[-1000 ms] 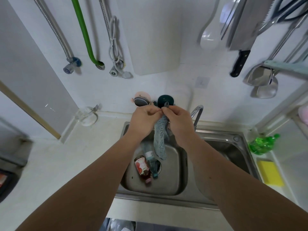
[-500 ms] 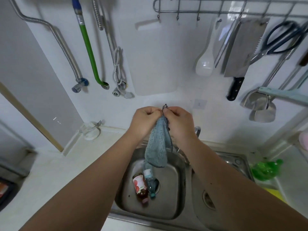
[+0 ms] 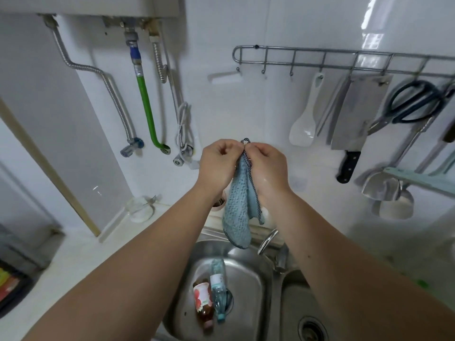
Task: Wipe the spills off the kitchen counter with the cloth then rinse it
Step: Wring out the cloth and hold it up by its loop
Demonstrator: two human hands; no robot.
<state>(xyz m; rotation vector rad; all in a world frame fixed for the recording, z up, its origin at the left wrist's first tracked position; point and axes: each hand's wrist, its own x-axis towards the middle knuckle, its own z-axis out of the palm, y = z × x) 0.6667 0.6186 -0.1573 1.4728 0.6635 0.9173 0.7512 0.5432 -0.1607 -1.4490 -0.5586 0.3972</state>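
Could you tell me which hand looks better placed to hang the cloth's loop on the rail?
Probably the right hand: it pinches the blue woven cloth beside its loop, nearer the steel hook rail.

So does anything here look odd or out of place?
Yes: two bottles lie on their sides in the left sink basin, over its drain, where you would expect dishes rather than bottles. Otherwise, both hands just hold the blue cloth up above the sink by its loop.
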